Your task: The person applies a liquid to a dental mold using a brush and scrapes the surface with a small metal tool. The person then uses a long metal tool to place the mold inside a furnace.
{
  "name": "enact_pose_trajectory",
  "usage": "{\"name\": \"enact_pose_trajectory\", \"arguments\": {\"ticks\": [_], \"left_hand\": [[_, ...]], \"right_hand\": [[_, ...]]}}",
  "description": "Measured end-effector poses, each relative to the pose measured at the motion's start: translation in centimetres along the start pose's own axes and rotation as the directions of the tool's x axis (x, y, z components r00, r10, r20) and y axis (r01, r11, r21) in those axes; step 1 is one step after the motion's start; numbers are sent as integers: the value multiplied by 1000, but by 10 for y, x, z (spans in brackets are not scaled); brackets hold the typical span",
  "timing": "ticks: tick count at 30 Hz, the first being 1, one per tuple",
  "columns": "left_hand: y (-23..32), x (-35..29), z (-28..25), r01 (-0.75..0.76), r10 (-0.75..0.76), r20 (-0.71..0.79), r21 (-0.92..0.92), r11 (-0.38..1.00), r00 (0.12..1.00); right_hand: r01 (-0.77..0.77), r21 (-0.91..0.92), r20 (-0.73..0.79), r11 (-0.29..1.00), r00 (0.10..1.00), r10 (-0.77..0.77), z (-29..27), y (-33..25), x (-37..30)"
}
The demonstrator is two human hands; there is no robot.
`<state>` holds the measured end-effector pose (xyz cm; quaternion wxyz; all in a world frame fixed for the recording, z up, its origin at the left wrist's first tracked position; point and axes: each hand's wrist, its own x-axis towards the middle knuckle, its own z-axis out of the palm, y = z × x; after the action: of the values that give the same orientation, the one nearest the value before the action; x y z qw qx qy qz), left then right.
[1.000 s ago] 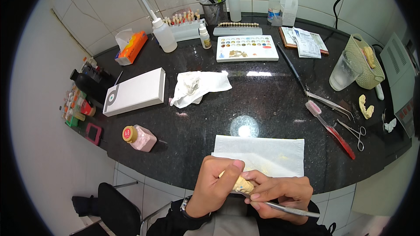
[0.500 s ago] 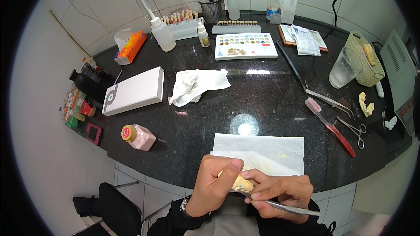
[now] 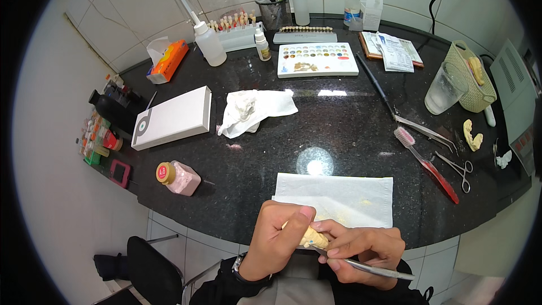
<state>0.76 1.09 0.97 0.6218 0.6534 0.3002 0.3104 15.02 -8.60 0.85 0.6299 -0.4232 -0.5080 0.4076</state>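
Observation:
My left hand (image 3: 276, 237) is closed round a pale yellow plaster dental model (image 3: 314, 238) with small blue marks, its thumb lying over the top. In my right hand (image 3: 364, 248) a slim metal carving knife (image 3: 379, 271) is pinched like a pen, its handle sticking out to the right. The knife's tip meets the lower edge of the model; part of the blade is hidden by the fingers. Beneath and beyond both hands lies a white paper sheet (image 3: 339, 192) sprinkled with yellow plaster crumbs.
To the right are a red toothbrush (image 3: 432, 172), forceps (image 3: 454, 169), tweezers (image 3: 423, 127) and another plaster piece (image 3: 473, 135). At left stand a jar of pink powder (image 3: 183, 178) and a white box (image 3: 174, 117). A crumpled tissue (image 3: 257, 110) and a paint palette (image 3: 318, 59) lie farther back.
My right hand and the knife have shifted very slightly to the right. The left hand keeps its grip on the model, nearly still.

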Motion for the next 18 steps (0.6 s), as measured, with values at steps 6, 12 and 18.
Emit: {"name": "enact_pose_trajectory", "arguments": {"ticks": [6,12,18], "left_hand": [[1,0,1,-11,11,-14,2,1000,1000],[0,0,0,0,0,-6,0,1000,1000],[1,0,1,8,-8,-11,1,1000,1000]], "right_hand": [[26,39,49,999,998,-28,-1,-2,6],[50,26,29,998,998,-50,1,3,4],[26,-9,-10,1000,1000,-26,0,1,0]]}}
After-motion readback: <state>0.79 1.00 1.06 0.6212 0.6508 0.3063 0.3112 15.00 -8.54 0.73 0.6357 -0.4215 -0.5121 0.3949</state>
